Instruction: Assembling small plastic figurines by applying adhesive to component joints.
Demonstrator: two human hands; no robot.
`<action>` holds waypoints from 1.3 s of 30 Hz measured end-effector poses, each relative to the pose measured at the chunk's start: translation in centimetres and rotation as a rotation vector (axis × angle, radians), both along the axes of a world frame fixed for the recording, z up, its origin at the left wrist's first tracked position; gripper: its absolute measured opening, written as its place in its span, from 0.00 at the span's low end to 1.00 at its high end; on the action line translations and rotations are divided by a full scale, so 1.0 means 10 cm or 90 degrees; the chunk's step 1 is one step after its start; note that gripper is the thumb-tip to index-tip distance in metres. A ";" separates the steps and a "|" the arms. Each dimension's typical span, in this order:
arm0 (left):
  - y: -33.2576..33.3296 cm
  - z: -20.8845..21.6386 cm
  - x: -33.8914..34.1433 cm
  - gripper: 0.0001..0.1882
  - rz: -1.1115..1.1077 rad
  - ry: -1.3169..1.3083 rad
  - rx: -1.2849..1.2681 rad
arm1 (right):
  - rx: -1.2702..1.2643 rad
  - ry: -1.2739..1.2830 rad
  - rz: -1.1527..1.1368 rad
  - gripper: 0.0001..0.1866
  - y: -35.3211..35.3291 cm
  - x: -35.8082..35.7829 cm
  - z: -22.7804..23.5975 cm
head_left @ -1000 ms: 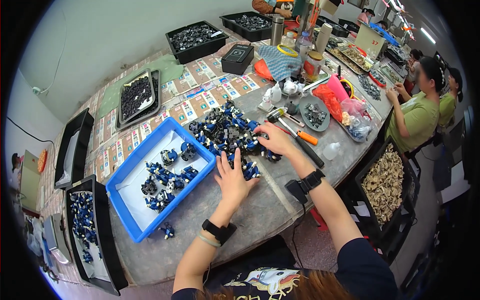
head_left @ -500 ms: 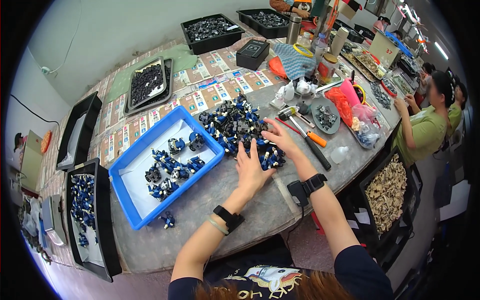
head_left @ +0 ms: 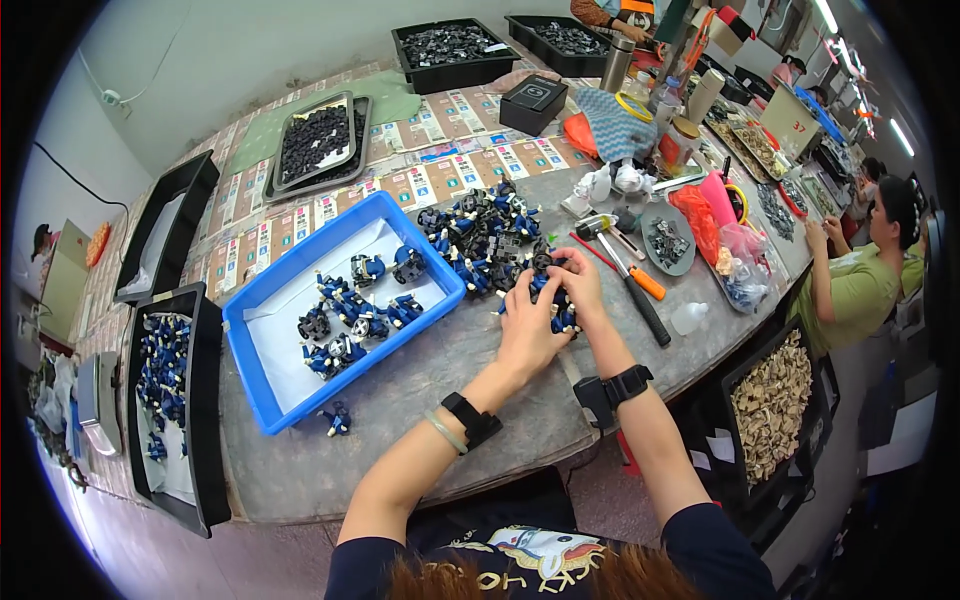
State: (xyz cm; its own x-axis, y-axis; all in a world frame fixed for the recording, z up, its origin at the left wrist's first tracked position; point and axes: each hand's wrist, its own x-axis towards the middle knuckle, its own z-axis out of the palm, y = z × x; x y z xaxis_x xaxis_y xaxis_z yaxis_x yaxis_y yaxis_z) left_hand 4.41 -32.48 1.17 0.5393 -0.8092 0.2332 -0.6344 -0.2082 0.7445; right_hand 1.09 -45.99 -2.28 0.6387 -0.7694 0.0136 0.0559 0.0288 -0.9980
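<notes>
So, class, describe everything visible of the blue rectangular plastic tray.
The blue rectangular tray, apparently plastic, has raised walls and an open top. It sits flat but askew on the grey tabletop. White lining, apparently paper, covers its floor beneath clustered blue and black parts. The left hand and right hand are apart from it.

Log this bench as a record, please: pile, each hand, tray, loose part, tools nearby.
Pile: small blue-and-black parts
Left hand: at the pile's near edge, grip unclear
Right hand: beside the left, fingers bent, grip unclear
Tray: blue, lined with white paper, holding similar parts
Loose part: outside the tray, near side
Tools: black-handled tool, orange-handled tool, right of the pile
</notes>
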 end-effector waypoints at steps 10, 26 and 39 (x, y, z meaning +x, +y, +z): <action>0.45 0.73 0.20 0.38 0.026 -0.161 -0.149 | -0.082 -0.141 0.009 0.10 0.50 0.23 0.96; 1.69 0.61 1.21 0.33 0.392 -0.128 0.190 | -0.357 -0.006 0.324 0.26 1.56 1.54 0.80; 0.56 0.10 0.23 0.47 0.081 0.201 0.038 | -0.558 0.412 0.353 0.37 -0.94 1.53 0.20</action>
State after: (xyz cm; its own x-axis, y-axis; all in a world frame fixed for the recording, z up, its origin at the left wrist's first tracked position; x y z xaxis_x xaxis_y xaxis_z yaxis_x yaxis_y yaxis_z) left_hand 6.71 -26.86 2.20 0.6743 -0.7384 -0.0063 -0.3414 -0.3192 0.8840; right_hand 16.39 -55.41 -0.31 0.9582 -0.2813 -0.0512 -0.2648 -0.8057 -0.5298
